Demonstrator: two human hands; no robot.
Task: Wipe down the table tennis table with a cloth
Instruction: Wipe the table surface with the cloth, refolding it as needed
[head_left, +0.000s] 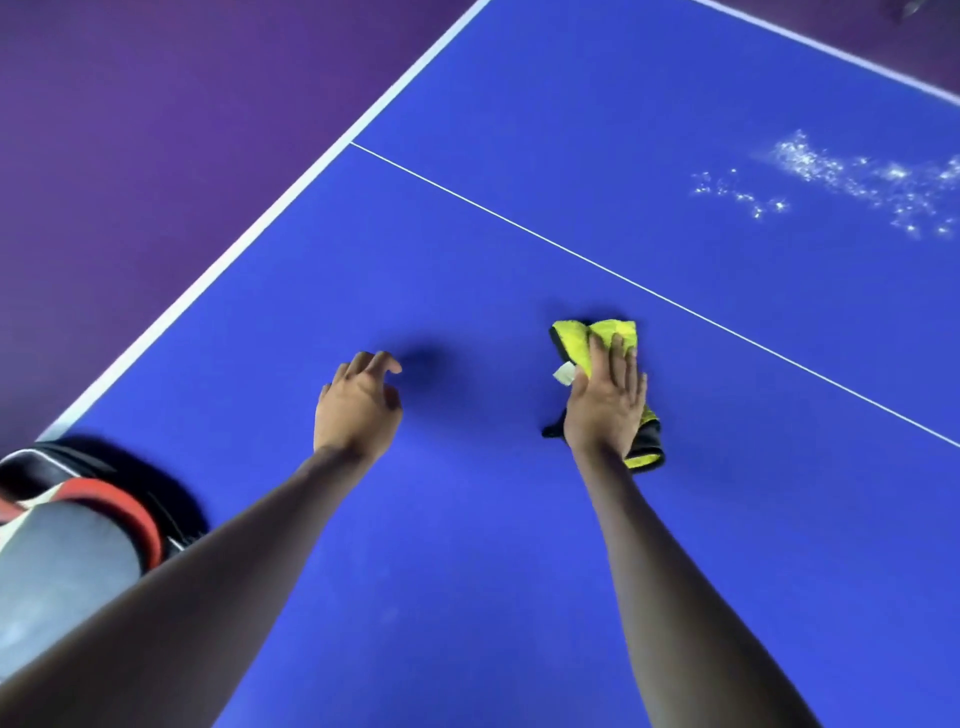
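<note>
Here the blue table (467, 545) is stretching wide toward its white left edge; the right hand (605, 402) is pressing flat-fingered on the yellow cloth (613, 332) bunched beneath it; the left hand (358, 402) is hovering loosely curled, holding nothing.

Only 1 view: a head-worn wide-angle camera looks forward and steeply down along both forearms onto the blue tabletop (519, 545), close above it (lines bowed by the lens), tilted, purple floor (156, 156) at upper left.
</note>
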